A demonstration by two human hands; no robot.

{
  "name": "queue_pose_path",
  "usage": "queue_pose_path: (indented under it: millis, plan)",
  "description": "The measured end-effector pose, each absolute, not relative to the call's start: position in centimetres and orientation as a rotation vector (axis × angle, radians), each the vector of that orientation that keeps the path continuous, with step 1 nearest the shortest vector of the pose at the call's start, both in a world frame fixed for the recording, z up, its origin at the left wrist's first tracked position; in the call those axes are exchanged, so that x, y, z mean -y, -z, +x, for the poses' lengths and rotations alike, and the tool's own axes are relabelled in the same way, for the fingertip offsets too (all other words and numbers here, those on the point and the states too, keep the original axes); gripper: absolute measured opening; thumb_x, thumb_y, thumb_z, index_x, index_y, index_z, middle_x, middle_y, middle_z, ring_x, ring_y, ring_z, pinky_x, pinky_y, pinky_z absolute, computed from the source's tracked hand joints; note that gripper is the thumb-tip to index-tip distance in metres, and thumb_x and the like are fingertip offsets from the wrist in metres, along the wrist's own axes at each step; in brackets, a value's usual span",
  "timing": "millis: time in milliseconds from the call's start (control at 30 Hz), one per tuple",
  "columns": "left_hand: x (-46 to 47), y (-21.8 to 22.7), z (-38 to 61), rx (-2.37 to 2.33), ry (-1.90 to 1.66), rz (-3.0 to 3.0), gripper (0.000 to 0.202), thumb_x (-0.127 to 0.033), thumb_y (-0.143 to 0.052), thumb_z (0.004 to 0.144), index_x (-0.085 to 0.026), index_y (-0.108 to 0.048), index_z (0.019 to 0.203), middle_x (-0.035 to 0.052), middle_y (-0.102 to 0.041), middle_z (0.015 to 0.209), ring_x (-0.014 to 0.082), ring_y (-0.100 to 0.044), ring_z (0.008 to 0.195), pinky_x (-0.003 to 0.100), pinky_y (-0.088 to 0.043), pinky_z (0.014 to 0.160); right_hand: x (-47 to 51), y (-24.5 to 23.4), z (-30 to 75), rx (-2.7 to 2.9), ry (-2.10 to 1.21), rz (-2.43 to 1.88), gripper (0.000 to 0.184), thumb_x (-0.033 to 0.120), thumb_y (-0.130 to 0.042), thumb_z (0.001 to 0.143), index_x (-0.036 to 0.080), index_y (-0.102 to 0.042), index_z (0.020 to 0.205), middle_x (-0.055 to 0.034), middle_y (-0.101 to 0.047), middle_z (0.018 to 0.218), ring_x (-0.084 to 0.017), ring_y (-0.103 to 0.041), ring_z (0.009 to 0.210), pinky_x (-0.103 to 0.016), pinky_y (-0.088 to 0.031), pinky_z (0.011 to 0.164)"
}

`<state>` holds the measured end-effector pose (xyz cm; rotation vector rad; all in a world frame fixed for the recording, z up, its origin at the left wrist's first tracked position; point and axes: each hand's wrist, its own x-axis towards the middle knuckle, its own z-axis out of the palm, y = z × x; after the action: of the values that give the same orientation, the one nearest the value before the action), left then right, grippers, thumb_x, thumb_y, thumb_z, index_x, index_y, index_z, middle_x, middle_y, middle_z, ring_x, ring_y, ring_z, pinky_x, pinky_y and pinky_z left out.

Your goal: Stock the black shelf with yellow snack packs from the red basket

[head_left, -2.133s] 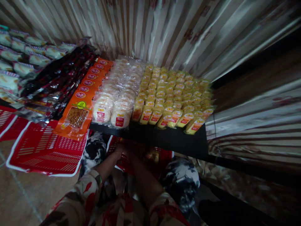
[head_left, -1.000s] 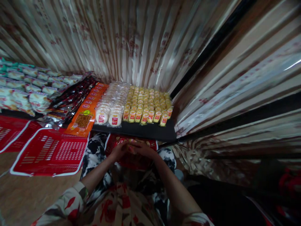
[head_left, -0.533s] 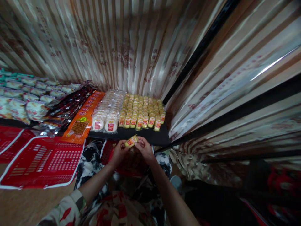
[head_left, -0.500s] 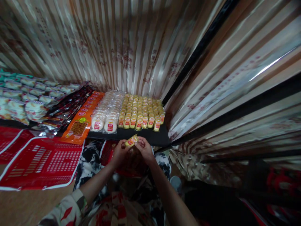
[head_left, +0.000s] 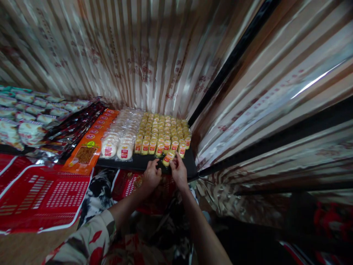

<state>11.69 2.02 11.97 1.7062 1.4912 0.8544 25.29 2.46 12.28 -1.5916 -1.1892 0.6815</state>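
Note:
My right hand point(head_left: 179, 173) pinches a small yellow wrapped snack packet point(head_left: 168, 158) with a red and white label. The packet is tilted, just above the black shelf point(head_left: 142, 163) and in front of the rows of matching yellow packets point(head_left: 158, 134). To its left, my left hand point(head_left: 151, 175) is at the shelf's front edge, with thumb and fingers apart and nothing between them. Round white crackers in clear wrap point(head_left: 124, 151) stand in rows left of the yellow packets.
Further left on the shelf are an orange snack bag point(head_left: 87, 147), dark shiny packets point(head_left: 73, 127) and white bags point(head_left: 30, 130). A red basket point(head_left: 52, 195) is below at the left; another red basket point(head_left: 121, 182) is under my hands. Striped sheeting hangs behind, with a black pole point(head_left: 231, 64).
Both hands have moved forward to the shelf. The left hand has let go of the yellow packet, and the right has carried it to the front of the yellow rows.

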Motion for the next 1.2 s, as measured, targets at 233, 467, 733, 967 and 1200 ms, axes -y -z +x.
queue_pose_path:
  millis: [233, 467, 733, 967, 1200]
  plan:
    - [-3.2, -11.2, 13.2, -1.204, -0.895, 2.036, 0.042, -0.010, -0.038, 0.079, -0.014, -0.053, 0.118, 0.0112, -0.047, 0.132, 0.0186, -0.045, 0.122, 0.033, -0.038, 0.104, -5.0, -13.1, 26.0, 1.342, -0.503, -1.762, 0.049, 0.029, -0.049, 0.079, 0.016, -0.045, 0.126, -0.0069, -0.064, 0.092, -0.017, -0.061, 0.072, -0.031, -0.050, 0.069]
    - [-4.1, -10.4, 13.7, -1.208, -0.839, 2.083, 0.045, -0.006, -0.037, 0.077, -0.011, -0.054, 0.119, 0.0125, -0.046, 0.137, 0.0183, -0.042, 0.128, 0.034, -0.035, 0.108, -5.9, -11.9, 25.6, 1.304, -0.464, -1.714, 0.032, 0.032, -0.049, 0.081, 0.017, -0.050, 0.109, -0.0083, -0.064, 0.094, -0.017, -0.062, 0.074, -0.032, -0.051, 0.072]
    - [-4.7, -10.3, 13.8, -1.211, -0.837, 2.059, 0.040, -0.007, -0.038, 0.077, -0.013, -0.061, 0.109, 0.0105, -0.047, 0.136, 0.0189, -0.043, 0.127, 0.035, -0.035, 0.108, -5.3, -9.8, 25.3, 1.280, -0.334, -1.647, 0.022, 0.030, -0.048, 0.081, 0.017, -0.051, 0.098, -0.0123, -0.057, 0.102, -0.021, -0.056, 0.094, -0.037, -0.047, 0.084]
    - [-4.9, -9.5, 13.8, -1.234, -0.809, 2.077, 0.041, -0.004, -0.038, 0.072, -0.014, -0.062, 0.104, 0.0074, -0.046, 0.138, 0.0185, -0.045, 0.124, 0.034, -0.037, 0.106, -5.3, -9.3, 24.9, 1.402, -0.195, -1.681, 0.014, 0.023, -0.041, 0.082, 0.020, -0.054, 0.087, -0.0086, -0.055, 0.094, -0.020, -0.052, 0.094, -0.036, -0.046, 0.085]
    - [-3.7, -10.2, 12.7, -1.198, -0.889, 2.071, 0.037, -0.003, -0.038, 0.072, -0.014, -0.063, 0.097, 0.0097, -0.053, 0.128, 0.0180, -0.047, 0.120, 0.033, -0.037, 0.105, -4.9, -9.4, 24.5, 1.387, -0.138, -1.668, 0.020, 0.025, -0.040, 0.085, 0.017, -0.059, 0.087, -0.0122, -0.050, 0.105, -0.021, -0.050, 0.102, -0.036, -0.045, 0.088]
